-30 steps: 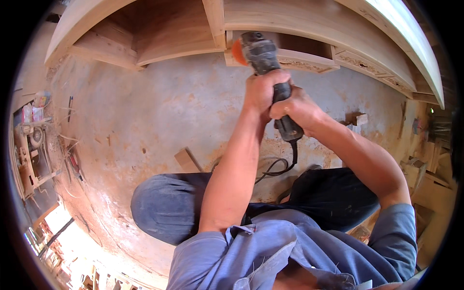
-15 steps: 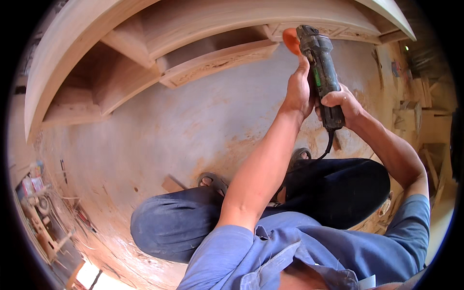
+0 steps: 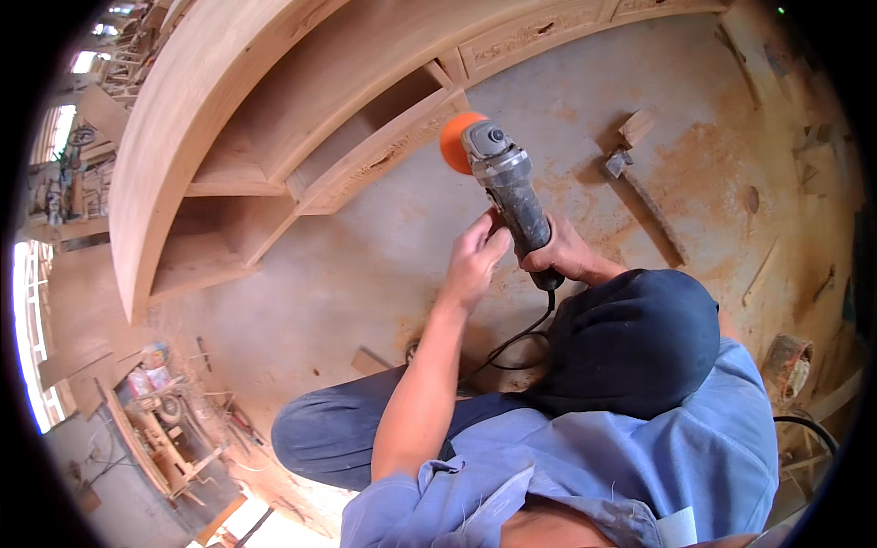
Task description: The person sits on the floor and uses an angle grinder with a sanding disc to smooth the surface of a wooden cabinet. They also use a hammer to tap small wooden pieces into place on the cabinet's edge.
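Your right hand [image 3: 568, 251] is wrapped around the rear of the angle grinder [image 3: 519, 203], the thumb laid across its dark body and the fingers closed beneath. Your left hand [image 3: 473, 260] is raised at the tool's left side, fingers bent inward and their tips at the housing; whether they press on it or only rest beside it, you cannot tell from this view.

Your left forearm climbs nearly straight from the rolled sleeve, leaning slightly right, while your right forearm mostly disappears behind your raised right knee [image 3: 639, 333]. The grinder slants up and left in front of you, above the floor [image 3: 356, 251], its orange disc [image 3: 459, 143] at the far end. The disc overlaps the edge of the carved drawer front [image 3: 384, 157] in view; contact cannot be made out.

From the grinder's rear, the black cord [image 3: 501, 350] drops toward your legs. Beyond, the curved wooden cabinet [image 3: 206, 114] arches across the upper left. To the right, a hammer-like tool [image 3: 650, 215] lies near a wood block [image 3: 638, 126].
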`<state>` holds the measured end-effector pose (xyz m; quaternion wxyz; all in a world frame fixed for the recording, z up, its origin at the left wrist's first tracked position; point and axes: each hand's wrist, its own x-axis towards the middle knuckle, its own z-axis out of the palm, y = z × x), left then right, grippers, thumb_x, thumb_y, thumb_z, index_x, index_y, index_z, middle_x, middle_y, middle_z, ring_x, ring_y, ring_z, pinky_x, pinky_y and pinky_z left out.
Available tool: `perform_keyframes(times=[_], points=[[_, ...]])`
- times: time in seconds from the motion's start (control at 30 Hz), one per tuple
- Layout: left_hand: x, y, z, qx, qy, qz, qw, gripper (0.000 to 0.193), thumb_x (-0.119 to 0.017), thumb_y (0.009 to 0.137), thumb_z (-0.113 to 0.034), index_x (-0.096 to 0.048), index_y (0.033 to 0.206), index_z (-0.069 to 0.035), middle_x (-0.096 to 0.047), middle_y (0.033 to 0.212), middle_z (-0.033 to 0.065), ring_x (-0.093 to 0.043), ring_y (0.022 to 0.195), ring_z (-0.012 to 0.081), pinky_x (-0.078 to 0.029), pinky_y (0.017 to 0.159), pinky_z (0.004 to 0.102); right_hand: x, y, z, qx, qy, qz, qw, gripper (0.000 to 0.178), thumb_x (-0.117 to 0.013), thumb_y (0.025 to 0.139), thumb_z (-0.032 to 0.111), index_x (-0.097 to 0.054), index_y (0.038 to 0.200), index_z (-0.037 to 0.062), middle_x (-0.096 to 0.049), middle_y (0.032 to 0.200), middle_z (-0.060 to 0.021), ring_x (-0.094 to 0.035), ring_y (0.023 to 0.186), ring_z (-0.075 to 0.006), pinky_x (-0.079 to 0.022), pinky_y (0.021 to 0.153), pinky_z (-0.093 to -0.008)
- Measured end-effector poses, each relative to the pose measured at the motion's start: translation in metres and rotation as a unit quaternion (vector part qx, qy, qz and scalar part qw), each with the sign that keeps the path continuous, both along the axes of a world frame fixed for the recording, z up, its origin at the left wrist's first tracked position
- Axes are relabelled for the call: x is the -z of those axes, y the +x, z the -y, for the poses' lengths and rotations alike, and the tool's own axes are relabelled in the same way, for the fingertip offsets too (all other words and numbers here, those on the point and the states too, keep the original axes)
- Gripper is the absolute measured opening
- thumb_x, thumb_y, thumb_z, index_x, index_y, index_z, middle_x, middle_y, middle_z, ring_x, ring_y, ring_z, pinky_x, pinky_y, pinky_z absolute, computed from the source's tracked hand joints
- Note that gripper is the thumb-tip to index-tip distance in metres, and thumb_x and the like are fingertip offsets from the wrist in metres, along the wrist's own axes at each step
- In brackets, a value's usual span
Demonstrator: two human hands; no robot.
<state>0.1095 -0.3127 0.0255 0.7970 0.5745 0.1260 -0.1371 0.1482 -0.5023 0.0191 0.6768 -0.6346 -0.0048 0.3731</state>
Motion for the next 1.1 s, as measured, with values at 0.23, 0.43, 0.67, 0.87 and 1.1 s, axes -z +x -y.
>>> perform_keyframes(times=[0.23, 0.43, 0.67, 0.87, 1.1], points=[[0.001, -0.006, -0.060, -0.060, 0.386, -0.023, 0.920, 0.053, -0.070, 0.093, -0.017, -0.053, 0.136, 0.010, -0.068, 0.126, 0.0196, -0.066, 0.111, 0.0285, -0.045, 0.106, 0.0390, 0.045, -0.023, 0.026, 0.158, -0.006, -0.033, 0.987, 0.057, -0.084, 0.063, 0.014, -0.060, 0.113, 0.0019, -0.061, 0.090, -0.0039, -0.059, 0.084, -0.0174, -0.050, 0.079, -0.0346], [-0.021, 0.099, -0.098, -0.113, 0.810, 0.172, 0.549, 0.090, -0.086, 0.079, -0.033, -0.040, 0.149, 0.001, -0.034, 0.157, 0.0261, -0.027, 0.148, 0.0433, -0.019, 0.123, 0.0538, 0.019, -0.002, 0.057, 0.192, -0.021, 0.005, 0.981, 0.065, -0.086, 0.062, 0.018, -0.056, 0.117, 0.0013, -0.056, 0.092, -0.0031, -0.056, 0.084, -0.0165, -0.047, 0.078, -0.0327], [-0.005, 0.163, -0.159, -0.006, 0.858, 0.190, 0.477, 0.104, -0.087, 0.072, -0.048, -0.038, 0.150, -0.001, -0.030, 0.159, 0.0258, -0.023, 0.150, 0.0425, -0.021, 0.121, 0.0567, 0.021, 0.000, 0.085, 0.190, -0.059, 0.033, 0.979, 0.073, -0.088, 0.059, 0.020, -0.056, 0.122, 0.0020, -0.054, 0.094, -0.0022, -0.054, 0.086, -0.0150, -0.046, 0.080, -0.0321], [-0.023, 0.201, -0.164, -0.031, 0.866, 0.114, 0.485, 0.103, -0.089, 0.068, -0.051, -0.043, 0.147, -0.005, -0.040, 0.153, 0.0190, -0.033, 0.143, 0.0406, -0.028, 0.117, 0.0563, 0.027, -0.002, 0.088, 0.139, -0.127, 0.008, 0.982, 0.076, -0.087, 0.061, 0.018, -0.054, 0.127, 0.0014, -0.055, 0.099, -0.0050, -0.056, 0.096, -0.0191, -0.046, 0.087, -0.0341], [-0.032, 0.196, -0.188, -0.007, 0.853, 0.171, 0.493, 0.071, -0.086, 0.077, -0.040, -0.060, 0.136, -0.011, -0.052, 0.144, 0.0145, -0.044, 0.136, 0.0356, -0.037, 0.112, 0.0509, 0.031, 0.000, 0.070, 0.061, -0.200, 0.123, 0.970, 0.089, -0.083, 0.064, 0.014, -0.045, 0.143, 0.0019, -0.057, 0.117, -0.0170, -0.058, 0.109, -0.0328, -0.046, 0.096, -0.0407]])
